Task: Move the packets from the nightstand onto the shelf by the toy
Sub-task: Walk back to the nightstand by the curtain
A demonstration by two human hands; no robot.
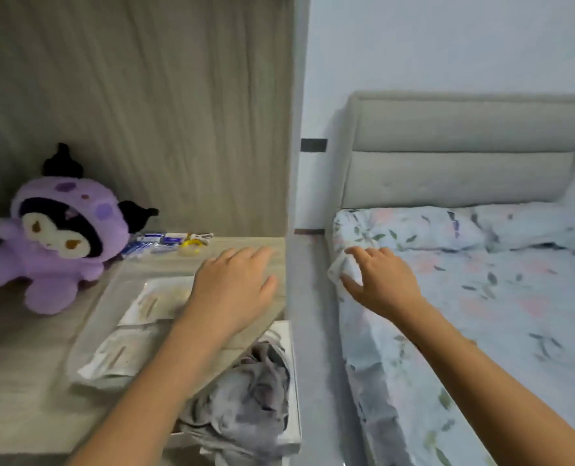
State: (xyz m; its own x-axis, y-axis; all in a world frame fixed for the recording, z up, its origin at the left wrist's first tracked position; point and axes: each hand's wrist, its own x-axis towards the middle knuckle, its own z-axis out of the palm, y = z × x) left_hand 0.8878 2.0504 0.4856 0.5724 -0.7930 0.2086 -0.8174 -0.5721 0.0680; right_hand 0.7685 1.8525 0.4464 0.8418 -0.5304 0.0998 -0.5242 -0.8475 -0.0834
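A purple plush toy (49,237) sits at the left on the wooden shelf (20,358). Two clear packets (134,327) lie flat on the shelf just right of the toy, one behind the other. My left hand (234,287) hovers over the shelf's right part beside the far packet, fingers spread, holding nothing. My right hand (378,280) reaches over the bed's near corner with fingers apart, resting on the floral sheet (481,297). The nightstand is not visible.
Small tubes and a yellow item (175,242) lie at the back of the shelf. An open drawer (255,391) with grey cloth sits below the shelf edge. A vertical cabinet panel (296,129) separates shelf and bed. Padded headboard (464,153) behind.
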